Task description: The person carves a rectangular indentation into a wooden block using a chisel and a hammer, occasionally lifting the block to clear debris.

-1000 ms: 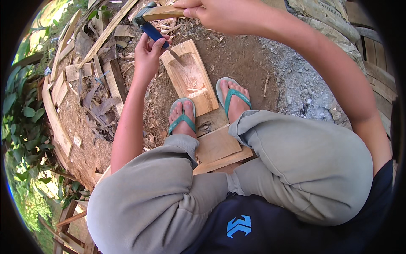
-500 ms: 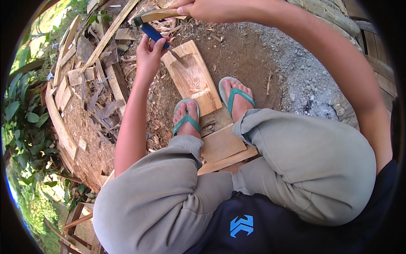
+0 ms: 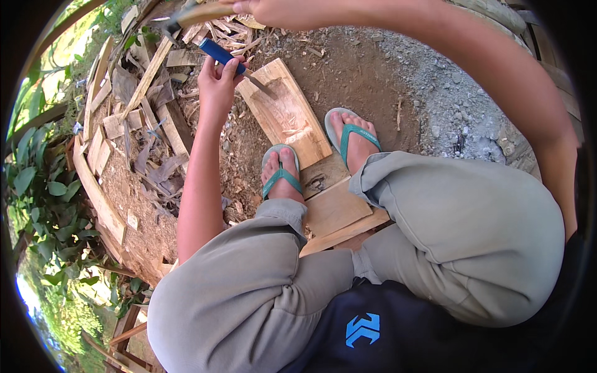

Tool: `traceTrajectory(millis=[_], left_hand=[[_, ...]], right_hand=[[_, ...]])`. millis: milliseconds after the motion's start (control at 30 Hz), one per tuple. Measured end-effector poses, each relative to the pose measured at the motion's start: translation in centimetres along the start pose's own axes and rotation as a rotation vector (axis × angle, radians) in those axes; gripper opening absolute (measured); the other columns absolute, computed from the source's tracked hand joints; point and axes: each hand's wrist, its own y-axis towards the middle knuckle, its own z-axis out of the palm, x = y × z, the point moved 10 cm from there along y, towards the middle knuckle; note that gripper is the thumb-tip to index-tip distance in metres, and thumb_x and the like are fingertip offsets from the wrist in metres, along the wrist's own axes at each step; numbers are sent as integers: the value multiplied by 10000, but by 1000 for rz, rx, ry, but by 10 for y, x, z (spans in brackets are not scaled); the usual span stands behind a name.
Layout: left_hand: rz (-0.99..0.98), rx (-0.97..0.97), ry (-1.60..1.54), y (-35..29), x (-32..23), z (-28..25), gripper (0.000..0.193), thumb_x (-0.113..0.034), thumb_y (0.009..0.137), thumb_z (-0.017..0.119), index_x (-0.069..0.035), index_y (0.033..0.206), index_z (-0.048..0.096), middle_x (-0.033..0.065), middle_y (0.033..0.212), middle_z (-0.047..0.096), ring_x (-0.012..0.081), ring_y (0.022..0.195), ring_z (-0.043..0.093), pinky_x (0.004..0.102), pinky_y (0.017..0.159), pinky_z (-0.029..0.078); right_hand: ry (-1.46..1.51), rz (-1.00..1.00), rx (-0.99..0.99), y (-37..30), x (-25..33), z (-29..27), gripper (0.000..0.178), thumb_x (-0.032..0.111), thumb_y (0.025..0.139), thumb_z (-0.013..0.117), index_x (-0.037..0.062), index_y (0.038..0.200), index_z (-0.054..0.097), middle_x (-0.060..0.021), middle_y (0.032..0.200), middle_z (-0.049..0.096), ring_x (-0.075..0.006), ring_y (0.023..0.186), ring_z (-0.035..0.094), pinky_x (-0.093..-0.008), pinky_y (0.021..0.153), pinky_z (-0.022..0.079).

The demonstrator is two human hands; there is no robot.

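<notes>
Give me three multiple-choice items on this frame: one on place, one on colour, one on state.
1. Where does the tip of the chisel rest?
A. on the carved plank
B. on the gravel
C. on a sandal

2. What colour is the chisel's handle?
A. red
B. blue
C. yellow

3. How is the hammer held?
A. lying on the ground
B. resting on the chisel's end
C. raised clear of the chisel

Key:
1 A: the blade meets the hollowed top end of the carved plank.
2 B: the grip in the left hand is blue.
3 C: the right hand holds its wooden handle up at the frame's top, apart from the chisel.
</notes>
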Motion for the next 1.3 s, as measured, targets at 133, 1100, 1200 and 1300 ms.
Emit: traceTrajectory(millis=[133,1100,1200,1300], left_hand=[[-2,-71,60,-12,-5,-39,299,-125,1059,596,-14,1322,509,111,1180,715,205,1065,722,310,877,607],[14,-6,195,7,3,-17,236,-122,1078,547,18,1263,508,142,1181,730,176,1071,706,316,912,583],[5,-39,162,3,4,-25,173,-97,1062,567,10,1191,525,128,1136,751,153,991,720,291,827,590],[-11,-50,139,2,6,-32,167,-103,1068,557,7,1189,523,135,1133,746,163,1003,721,295,838,596]], right_hand=[[-4,13,94,19,-1,37,246,89,889,545,-53,923,743,-284,739,689,-370,729,728,-467,667,548],[-800,-690,286,45,-20,73,239,128,885,591,-69,809,705,-289,693,662,-387,657,691,-470,639,543],[-4,-66,31,41,-19,33,258,124,896,567,-75,804,702,-294,700,663,-380,648,686,-462,627,540],[-150,-146,79,55,-19,36,292,155,913,571,-81,801,702,-294,701,666,-361,632,678,-454,608,534]])
